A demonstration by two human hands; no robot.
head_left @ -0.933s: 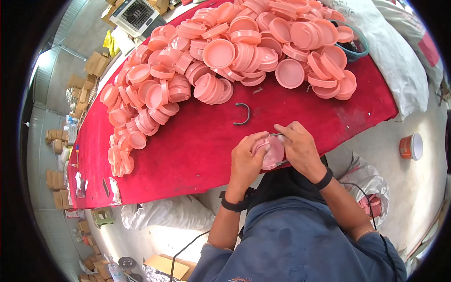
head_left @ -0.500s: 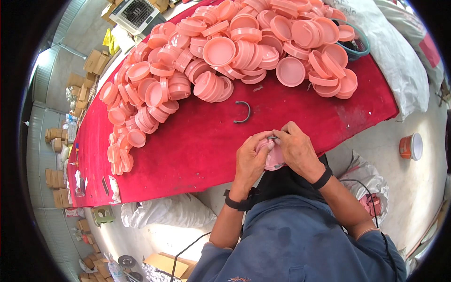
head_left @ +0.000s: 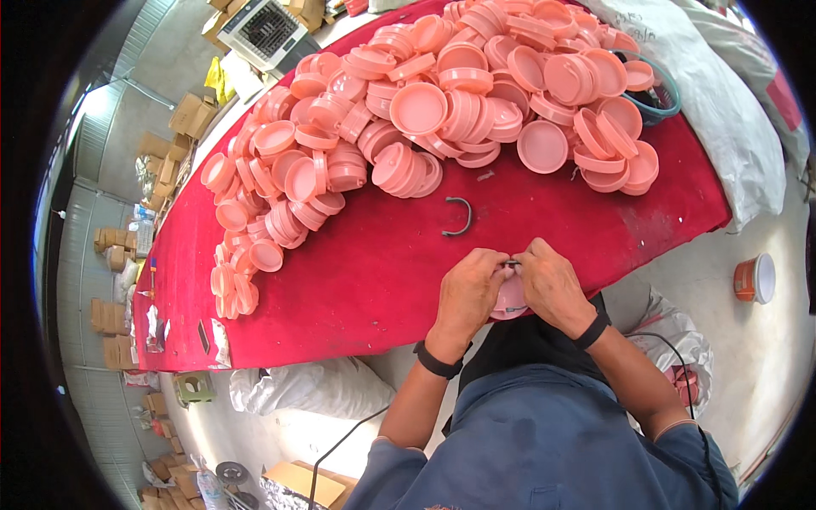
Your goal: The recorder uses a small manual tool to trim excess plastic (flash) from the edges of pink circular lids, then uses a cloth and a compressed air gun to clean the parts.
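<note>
My left hand (head_left: 469,293) and my right hand (head_left: 554,287) meet at the table's near edge, both closed around a pink round plastic case (head_left: 509,299). At its far edge the fingertips of both hands pinch together at a small dark piece (head_left: 512,263); its exact shape is hidden by the fingers. A thin dark line shows across the near part of the case. Beyond my hands, apart from them, a dark grey curved strip (head_left: 467,218) lies on the red cloth.
A large heap of pink round cases (head_left: 418,109) covers the far side of the red-covered table (head_left: 365,280). A teal basket (head_left: 667,89) stands at the far right beside white sacks (head_left: 714,110). An orange-and-white bucket (head_left: 754,279) is on the floor; a cable hangs by each arm.
The whole view has shifted a little, with the table now lower and further right. My left thumb has moved off the face of the case to its far edge, beside the right fingertips.
</note>
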